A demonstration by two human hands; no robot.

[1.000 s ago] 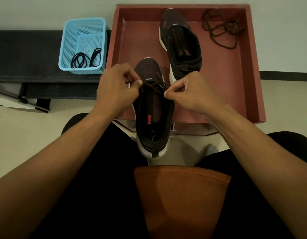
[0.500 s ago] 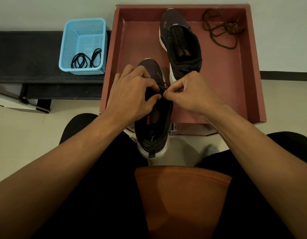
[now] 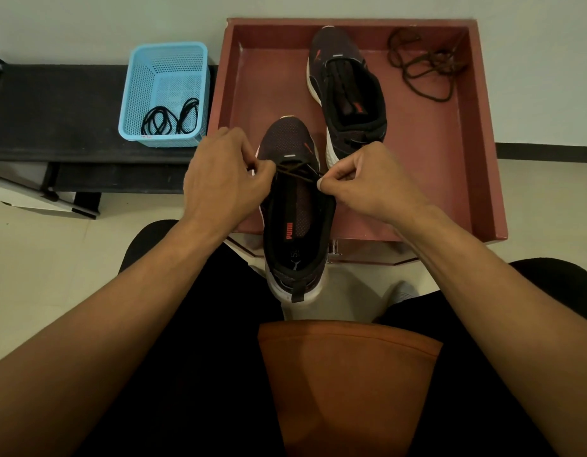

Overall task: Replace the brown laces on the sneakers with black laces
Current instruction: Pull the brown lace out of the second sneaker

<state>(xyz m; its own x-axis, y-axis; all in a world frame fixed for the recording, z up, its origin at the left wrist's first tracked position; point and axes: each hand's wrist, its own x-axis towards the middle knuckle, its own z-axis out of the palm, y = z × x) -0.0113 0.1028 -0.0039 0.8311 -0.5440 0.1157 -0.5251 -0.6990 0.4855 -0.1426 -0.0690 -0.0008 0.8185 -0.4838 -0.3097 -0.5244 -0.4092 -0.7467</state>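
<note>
A brown lace [image 3: 296,168] is pinched by the left grip [image 3: 226,174] and right grip [image 3: 363,183] over the "PUMA"-marked sneaker [image 3: 297,212] at the near edge of the tray [image 3: 417,166]; black laces [image 3: 170,119] are held in the basket [image 3: 163,70].

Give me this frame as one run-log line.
stage: unlacing near sneaker | left hand: pinches brown lace | right hand: pinches brown lace | far sneaker: in tray | black laces: in basket

Saw matt knit mesh on the near sneaker [image 3: 285,136], woven cord in its brown lace [image 3: 297,169]. Noted perforated plastic in the basket [image 3: 168,45].
</note>
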